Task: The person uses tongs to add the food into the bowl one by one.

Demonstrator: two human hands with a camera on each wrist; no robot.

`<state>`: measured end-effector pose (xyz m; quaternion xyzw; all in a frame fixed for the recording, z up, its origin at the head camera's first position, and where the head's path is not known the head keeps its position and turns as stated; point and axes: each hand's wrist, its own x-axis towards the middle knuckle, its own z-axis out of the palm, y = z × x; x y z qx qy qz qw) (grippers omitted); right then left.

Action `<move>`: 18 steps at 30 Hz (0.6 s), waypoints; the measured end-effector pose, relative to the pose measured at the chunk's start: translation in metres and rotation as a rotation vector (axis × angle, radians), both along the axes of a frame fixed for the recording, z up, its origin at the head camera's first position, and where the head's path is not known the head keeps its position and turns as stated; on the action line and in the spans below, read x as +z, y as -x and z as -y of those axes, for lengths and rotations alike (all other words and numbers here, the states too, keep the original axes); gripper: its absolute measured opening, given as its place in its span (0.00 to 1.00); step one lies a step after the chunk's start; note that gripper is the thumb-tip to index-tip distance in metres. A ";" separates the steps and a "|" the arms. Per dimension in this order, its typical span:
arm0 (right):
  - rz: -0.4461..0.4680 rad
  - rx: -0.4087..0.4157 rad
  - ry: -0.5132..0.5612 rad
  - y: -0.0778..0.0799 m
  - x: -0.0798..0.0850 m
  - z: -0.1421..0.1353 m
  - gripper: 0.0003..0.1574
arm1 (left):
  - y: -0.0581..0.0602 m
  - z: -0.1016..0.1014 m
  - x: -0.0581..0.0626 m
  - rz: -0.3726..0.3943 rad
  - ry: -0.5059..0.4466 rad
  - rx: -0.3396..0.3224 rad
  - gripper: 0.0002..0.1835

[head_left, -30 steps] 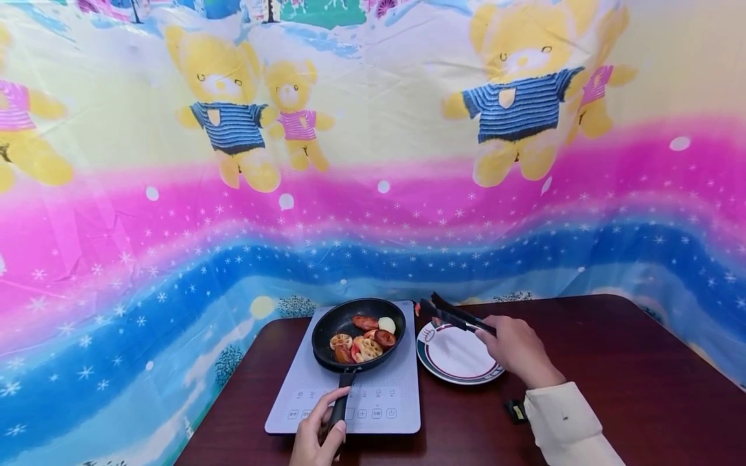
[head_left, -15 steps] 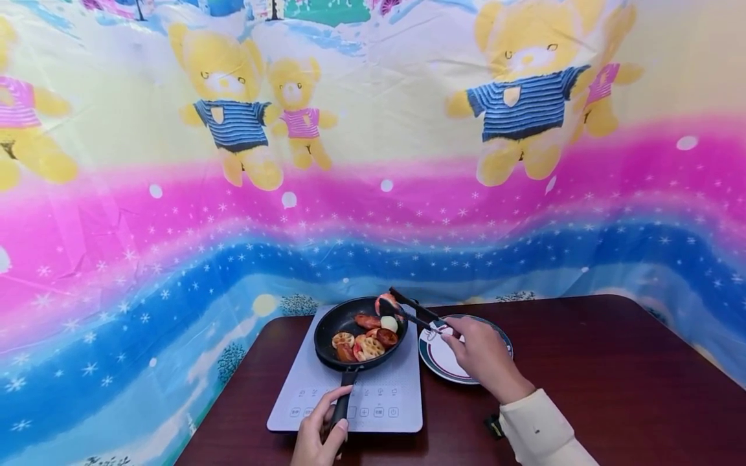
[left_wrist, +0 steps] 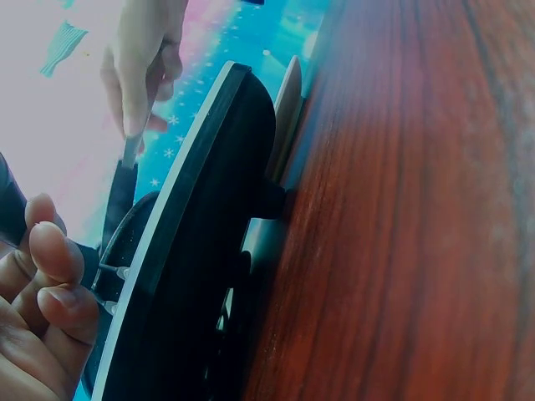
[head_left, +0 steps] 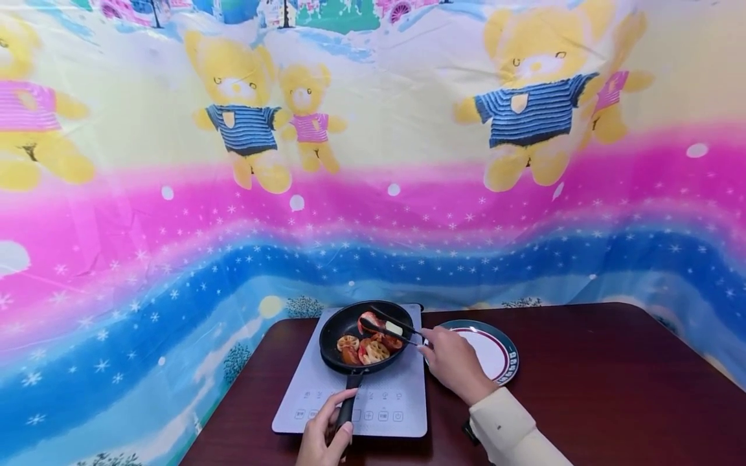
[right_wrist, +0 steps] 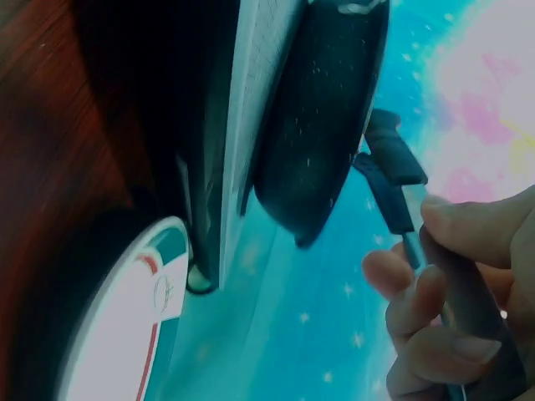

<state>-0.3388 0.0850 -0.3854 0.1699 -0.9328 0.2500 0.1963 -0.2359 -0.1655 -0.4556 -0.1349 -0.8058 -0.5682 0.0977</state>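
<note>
My left hand [head_left: 322, 430] grips the black handle [head_left: 348, 409] of a frying pan [head_left: 333, 327] on a white induction cooker. My right hand [head_left: 457, 364] holds black-tipped tongs [head_left: 405, 325], tips low over the pan's far right side. A reddish piece of food [head_left: 367, 321] lies at the tongs' tips; whether it is pinched or resting on the other food, I cannot tell. Lotus root slices [head_left: 377, 351], a pale round piece [head_left: 394, 328] and browned pieces share the pan. In the right wrist view the fingers curl round the tongs [right_wrist: 401, 184]; the pan's side hides the food.
The induction cooker [head_left: 300, 401] has touch buttons along its front. A white plate with a green rim [head_left: 506, 340] stands to its right, partly behind my right hand. A small black object [head_left: 470, 432] shows beside my sleeve. A printed curtain [head_left: 373, 246] hangs behind the brown table [head_left: 612, 369].
My right hand has moved left from above the plate to the pan, carrying the reddish piece in the tongs and lowering it among the food. My left hand keeps its hold on the handle.
</note>
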 end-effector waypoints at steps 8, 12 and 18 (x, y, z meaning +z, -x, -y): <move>0.061 -0.005 -0.065 0.010 0.012 0.037 0.20 | 0.000 0.000 0.000 -0.019 -0.004 0.004 0.24; 0.026 -0.011 -0.117 0.016 0.013 0.052 0.15 | 0.000 0.000 0.001 -0.004 -0.007 -0.009 0.24; 0.011 -0.012 -0.133 0.019 0.011 0.068 0.10 | 0.000 0.001 0.002 0.028 -0.021 -0.033 0.24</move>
